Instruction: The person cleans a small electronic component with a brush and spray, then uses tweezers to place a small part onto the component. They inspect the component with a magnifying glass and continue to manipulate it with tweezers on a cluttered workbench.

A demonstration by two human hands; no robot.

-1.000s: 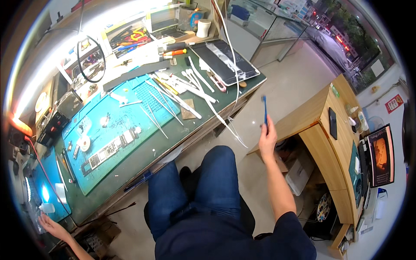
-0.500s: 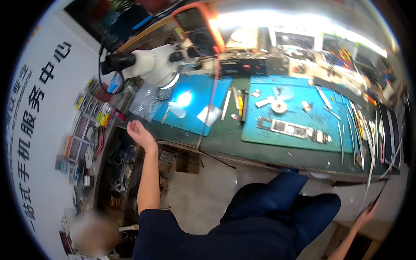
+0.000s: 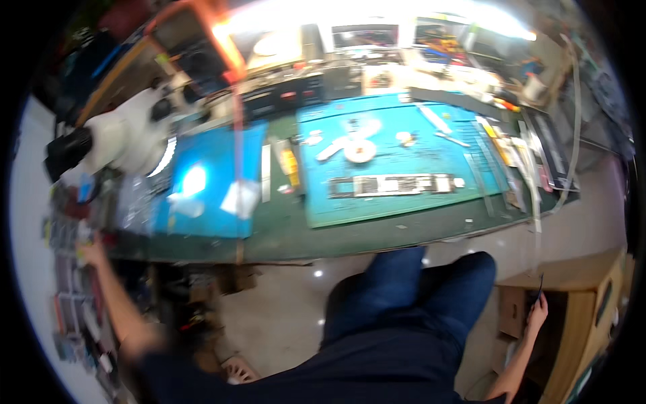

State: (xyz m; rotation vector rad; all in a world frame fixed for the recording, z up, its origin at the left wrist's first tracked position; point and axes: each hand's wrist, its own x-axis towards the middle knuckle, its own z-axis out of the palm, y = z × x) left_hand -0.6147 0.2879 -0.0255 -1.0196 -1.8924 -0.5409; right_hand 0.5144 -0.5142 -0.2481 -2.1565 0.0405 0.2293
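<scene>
My left hand (image 3: 91,251) is stretched far out to the left, at a rack of small coloured parts (image 3: 67,269) beside the bench. It is blurred, so its grip is unclear. My right hand (image 3: 537,313) hangs low on the right, next to a wooden cabinet (image 3: 579,283). Its fingers are closed on a thin dark tool (image 3: 541,283) that points upward. My legs in blue trousers (image 3: 410,303) fill the lower middle of the view.
A green-topped workbench (image 3: 350,232) carries a teal mat (image 3: 397,161) with a long circuit board (image 3: 390,185), a blue mat (image 3: 208,182), a white microscope (image 3: 118,141) and thin strips (image 3: 518,175) at the right. Instruments (image 3: 289,91) line the back.
The view has swung back to the right, centring the bench. My left hand stays out at the left rack, and my right hand with the tool sits low by the cabinet.
</scene>
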